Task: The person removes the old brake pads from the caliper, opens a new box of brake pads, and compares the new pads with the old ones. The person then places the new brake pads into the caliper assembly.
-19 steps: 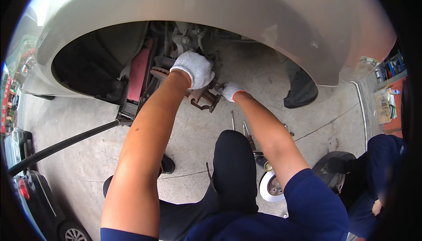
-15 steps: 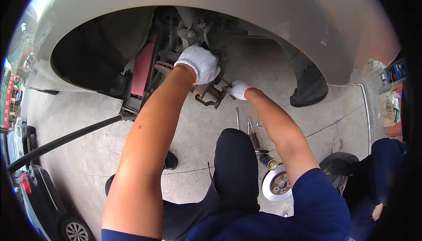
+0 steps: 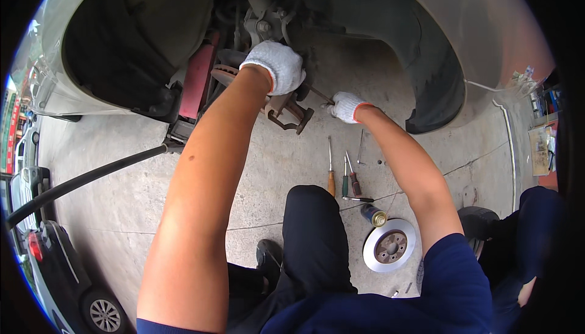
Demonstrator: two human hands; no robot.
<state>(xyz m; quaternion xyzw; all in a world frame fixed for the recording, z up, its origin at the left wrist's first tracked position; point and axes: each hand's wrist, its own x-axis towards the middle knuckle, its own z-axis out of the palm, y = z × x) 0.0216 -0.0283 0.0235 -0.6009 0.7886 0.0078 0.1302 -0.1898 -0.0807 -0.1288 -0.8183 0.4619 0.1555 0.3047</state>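
In a white knit glove, my left hand (image 3: pixel 275 66) is curled over the brake parts in the wheel well; what its fingers hold is hidden. Beside it shows the edge of a rusty brake disc (image 3: pixel 224 74), and below it a brown metal caliper bracket (image 3: pixel 289 118). My right hand (image 3: pixel 347 107), also gloved, is closed around the near end of a thin metal tool (image 3: pixel 319 94). The tool slants up and left toward the brake parts by my left hand; its far end and kind cannot be made out.
A red jack (image 3: pixel 198 81) with a long black handle (image 3: pixel 91 180) stands left under the car. Several screwdrivers (image 3: pixel 345 178), a spray can (image 3: pixel 373 215) and a shiny brake disc (image 3: pixel 390 245) lie on the concrete. Another person (image 3: pixel 518 236) is at right.
My right hand has moved a little right and away from the bracket, and more of the tool shows. The left hand stays on the brake parts. The whole view has shifted.
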